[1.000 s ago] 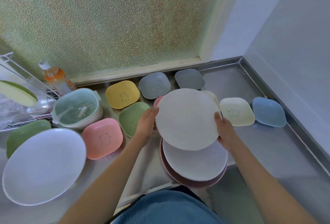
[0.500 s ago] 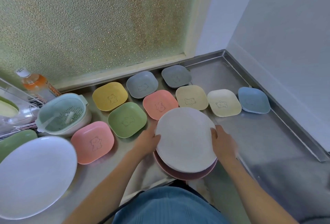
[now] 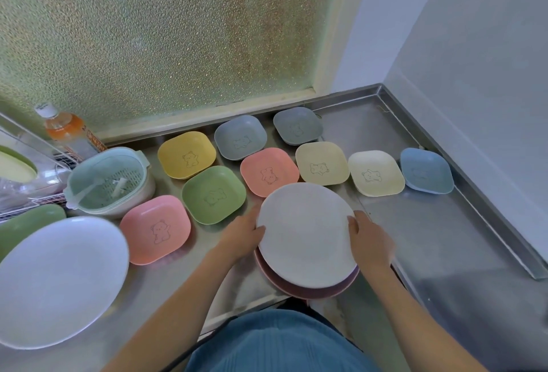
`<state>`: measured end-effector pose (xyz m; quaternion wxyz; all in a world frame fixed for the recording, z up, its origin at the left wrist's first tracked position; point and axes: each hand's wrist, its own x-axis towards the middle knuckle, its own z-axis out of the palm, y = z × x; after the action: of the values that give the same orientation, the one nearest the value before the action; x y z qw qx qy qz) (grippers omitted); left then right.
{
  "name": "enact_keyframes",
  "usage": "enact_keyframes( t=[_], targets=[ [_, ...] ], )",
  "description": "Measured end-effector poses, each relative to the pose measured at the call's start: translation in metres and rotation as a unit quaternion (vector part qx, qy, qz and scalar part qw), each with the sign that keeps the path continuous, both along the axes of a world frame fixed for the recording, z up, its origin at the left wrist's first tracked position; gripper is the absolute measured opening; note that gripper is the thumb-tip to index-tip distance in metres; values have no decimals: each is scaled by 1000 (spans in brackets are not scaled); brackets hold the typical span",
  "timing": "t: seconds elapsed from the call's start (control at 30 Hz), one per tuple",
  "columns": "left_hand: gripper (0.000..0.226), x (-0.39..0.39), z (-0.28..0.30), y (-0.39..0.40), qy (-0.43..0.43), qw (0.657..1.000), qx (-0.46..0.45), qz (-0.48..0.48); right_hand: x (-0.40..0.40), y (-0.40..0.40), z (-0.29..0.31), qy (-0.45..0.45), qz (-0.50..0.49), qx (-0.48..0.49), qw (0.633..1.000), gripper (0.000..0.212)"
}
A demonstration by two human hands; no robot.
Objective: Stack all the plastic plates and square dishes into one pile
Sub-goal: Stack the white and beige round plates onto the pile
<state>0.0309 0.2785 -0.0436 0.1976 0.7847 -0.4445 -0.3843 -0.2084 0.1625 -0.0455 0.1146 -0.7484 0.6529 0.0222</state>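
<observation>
A pale grey round plate [image 3: 305, 235] lies on top of a small pile whose mauve bottom plate [image 3: 311, 291] shows at the near edge. My left hand [image 3: 243, 236] grips the top plate's left rim and my right hand [image 3: 369, 242] its right rim. Several square dishes with bear marks lie behind: pink [image 3: 155, 229], green [image 3: 213, 193], yellow [image 3: 186, 153], pink [image 3: 269, 171], grey-blue [image 3: 240, 137], grey [image 3: 297, 125], two cream ones [image 3: 321, 162] [image 3: 376, 173] and blue [image 3: 426, 170]. A large white round plate [image 3: 56, 279] sits at the left over a green one [image 3: 26, 223].
A mint colander bowl [image 3: 109, 182] stands left of the dishes, with a bottle of orange drink [image 3: 66, 131] and a wire rack [image 3: 26, 176] behind it. The steel counter [image 3: 430, 238] has a raised rim along the wall at the right and a frosted window behind.
The grey plate came down from a raised position onto the pile and now rests there, still held at both rims. The view shifted, showing more square dishes.
</observation>
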Motion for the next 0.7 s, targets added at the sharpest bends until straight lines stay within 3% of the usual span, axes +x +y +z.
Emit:
enact_keyframes(
  t=[0.23,0.4,0.53,0.7],
  targets=[
    [58,-7,-5,2,-67,997,11,-41,1,0,-2,-10,-5,-5,1000,39],
    [54,-14,-12,6,-124,992,-6,-24,12,2,-2,-18,53,-96,994,38],
    [46,2,-13,19,-148,986,-29,66,48,15,4,-100,130,-124,979,32],
    [34,48,-10,71,-195,958,-32,210,129,50,12,-181,309,-67,931,27]
  ],
)
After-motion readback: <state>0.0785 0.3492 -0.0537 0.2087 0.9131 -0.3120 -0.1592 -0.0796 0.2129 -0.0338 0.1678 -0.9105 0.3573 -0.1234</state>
